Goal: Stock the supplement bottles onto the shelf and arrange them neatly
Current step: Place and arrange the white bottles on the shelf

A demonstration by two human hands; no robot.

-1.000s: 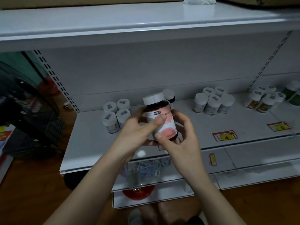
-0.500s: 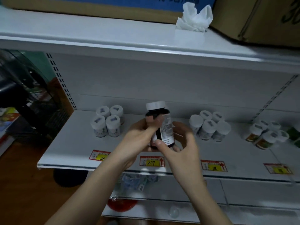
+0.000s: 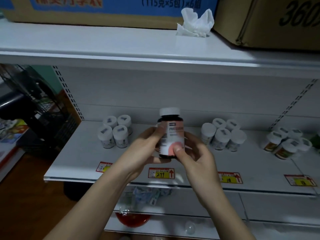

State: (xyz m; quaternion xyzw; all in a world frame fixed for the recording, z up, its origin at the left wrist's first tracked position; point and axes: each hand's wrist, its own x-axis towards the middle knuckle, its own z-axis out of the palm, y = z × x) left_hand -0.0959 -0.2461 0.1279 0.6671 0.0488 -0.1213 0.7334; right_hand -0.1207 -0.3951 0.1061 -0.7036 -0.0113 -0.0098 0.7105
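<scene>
A: While both hands grip it, where's the dark bottle (image 3: pixel 170 134)?
B: Upright above the shelf (image 3: pixel 83 153) front. Left hand (image 3: pixel 147 148) fingers curled round; right hand (image 3: pixel 194 153) thumb pinching the label.

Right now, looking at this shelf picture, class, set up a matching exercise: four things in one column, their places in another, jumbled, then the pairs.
Things:
1. dark bottle
2. crumpled tissue
3. four white-capped bottles
4. 299 price tag

Places:
A. on the top shelf
B. far left of the middle shelf
C. held in both hands
D. on the front edge of the middle shelf

Pairs: 1-C, 2-A, 3-B, 4-D
</scene>
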